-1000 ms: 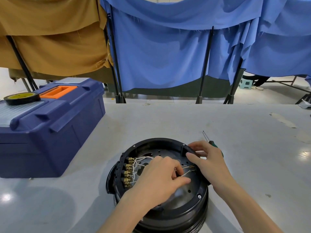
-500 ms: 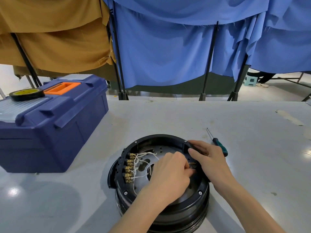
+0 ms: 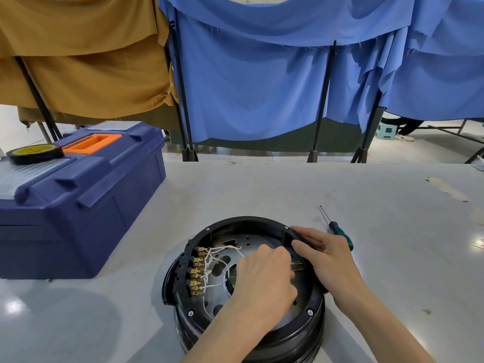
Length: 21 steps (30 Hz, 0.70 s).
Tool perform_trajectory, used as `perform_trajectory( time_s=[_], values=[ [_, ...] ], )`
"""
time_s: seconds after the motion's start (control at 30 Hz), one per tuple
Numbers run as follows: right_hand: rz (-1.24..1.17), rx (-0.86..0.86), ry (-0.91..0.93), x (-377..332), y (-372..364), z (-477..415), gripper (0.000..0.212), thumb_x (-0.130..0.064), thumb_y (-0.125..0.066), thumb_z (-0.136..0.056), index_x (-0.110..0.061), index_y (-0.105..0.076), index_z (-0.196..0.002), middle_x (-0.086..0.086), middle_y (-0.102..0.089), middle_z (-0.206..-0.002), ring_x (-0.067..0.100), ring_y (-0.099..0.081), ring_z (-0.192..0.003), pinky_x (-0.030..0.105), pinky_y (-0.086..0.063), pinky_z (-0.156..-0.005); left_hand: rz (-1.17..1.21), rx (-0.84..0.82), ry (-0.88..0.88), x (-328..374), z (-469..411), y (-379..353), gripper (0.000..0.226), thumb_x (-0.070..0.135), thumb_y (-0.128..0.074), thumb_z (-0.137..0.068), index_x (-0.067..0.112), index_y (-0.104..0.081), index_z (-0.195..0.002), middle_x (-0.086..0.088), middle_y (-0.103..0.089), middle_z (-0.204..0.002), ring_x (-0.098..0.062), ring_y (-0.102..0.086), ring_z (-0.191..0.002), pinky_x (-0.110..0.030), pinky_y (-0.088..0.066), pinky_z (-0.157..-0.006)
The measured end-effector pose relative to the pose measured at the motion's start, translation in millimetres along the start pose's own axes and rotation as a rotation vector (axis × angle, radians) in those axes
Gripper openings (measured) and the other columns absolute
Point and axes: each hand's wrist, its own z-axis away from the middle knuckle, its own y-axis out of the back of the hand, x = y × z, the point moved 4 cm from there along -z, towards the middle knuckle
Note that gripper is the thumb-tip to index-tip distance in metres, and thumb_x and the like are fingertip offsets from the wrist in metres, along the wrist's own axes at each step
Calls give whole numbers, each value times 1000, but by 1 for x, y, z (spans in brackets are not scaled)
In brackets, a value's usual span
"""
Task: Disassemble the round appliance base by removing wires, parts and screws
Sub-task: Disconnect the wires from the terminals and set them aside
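Observation:
The round black appliance base [image 3: 246, 221] stands upside down at the table's near edge, with its metal plate showing inside. A row of brass terminals [image 3: 197, 271] with thin white wires [image 3: 222, 260] runs along its left inner wall. My left hand [image 3: 264, 281] reaches into the middle with curled fingers. Its fingertips pinch at a small brass wire connector [image 3: 297, 265] by the right wall. My right hand [image 3: 330, 258] grips the right rim, thumb inside and fingers over the outside.
A green-handled screwdriver [image 3: 340, 231] lies on the grey table [image 3: 406, 271] just behind my right hand. On the left stands a dark blue toolbox [image 3: 78, 205] with a roll of black tape [image 3: 34, 153] on its lid. Blue and ochre curtains hang behind the table.
My left hand has shifted right inside the base, toward the connector at the right wall, and uncovered more of the white wires. My right hand has stayed on the rim.

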Motion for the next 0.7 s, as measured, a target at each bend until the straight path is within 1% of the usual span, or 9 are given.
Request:
perform_trajectory(
  time_s=[0.07, 0.17, 0.23, 0.3, 0.4, 0.43, 0.53, 0.63, 0.7],
  values=[
    [-11, 1, -10, 0, 0, 0, 30, -5, -65, -88, -29, -72, -105, -16, -74, -98, 1, -69, -95, 25, -54, -88, 1, -4, -1, 1, 0, 1, 19, 18, -52, -89, 21, -60, -106, -3, -59, -106, -25, -56, -100, -31, -28, -66],
    [-16, 3, -19, -1, -1, 0, 30, -5, -65, -88, -24, -72, -111, -12, -74, -103, 5, -69, -99, 32, -53, -94, 29, 15, -8, 0, 1, 3, 16, 19, -53, -87, 24, -62, -100, -1, -62, -102, -24, -57, -98, -32, -27, -63],
    [-18, 9, -20, 0, -1, 0, 30, -4, -65, -88, -21, -71, -113, -11, -74, -103, 6, -68, -99, 34, -53, -95, 59, 30, -15, -1, 1, 3, 15, 21, -53, -89, 24, -65, -98, -2, -64, -99, -23, -57, -96, -32, -28, -63],
    [-15, 18, -19, 0, -1, 0, 31, -4, -64, -88, -18, -71, -114, -10, -74, -103, 6, -69, -99, 34, -54, -95, 74, 32, -30, -1, 1, 1, 15, 23, -52, -90, 21, -66, -94, -5, -64, -93, -27, -58, -91, -32, -30, -62],
    [-8, 22, -19, 1, -2, 0, 32, -3, -63, -88, -16, -70, -117, -7, -74, -106, 8, -68, -101, 36, -53, -96, 93, 6, -37, 0, 2, -2, 13, 18, -50, -91, 15, -61, -85, -8, -55, -82, -32, -55, -84, -34, -30, -61],
    [-6, 21, -21, 1, -1, 0, 32, -3, -63, -88, -15, -70, -118, -7, -73, -107, 9, -68, -102, 36, -53, -97, 95, 1, -38, 1, 2, -2, 12, 16, -50, -90, 15, -60, -86, -8, -54, -83, -32, -56, -85, -34, -31, -62],
    [-10, 21, -32, 1, 0, -1, 32, -4, -64, -88, -16, -71, -117, -8, -74, -105, 8, -68, -101, 35, -53, -96, 47, 3, -25, 1, 2, -1, 16, 14, -51, -88, 18, -63, -98, -6, -60, -96, -28, -56, -94, -33, -31, -65],
    [-16, 22, -38, 1, 0, 0, 30, -4, -65, -88, -17, -71, -114, -9, -74, -103, 7, -69, -98, 34, -54, -94, 1, 1, -22, 2, 1, 1, 18, 15, -53, -82, 21, -63, -96, -4, -63, -98, -25, -57, -96, -32, -26, -61],
    [-16, 25, -38, 0, 0, 0, 30, -4, -65, -87, -18, -72, -113, -10, -74, -102, 6, -69, -97, 33, -54, -93, -19, -16, -22, 3, 0, 2, 18, 15, -54, -81, 22, -64, -95, -3, -64, -98, -24, -57, -97, -32, -25, -61]
  ],
)
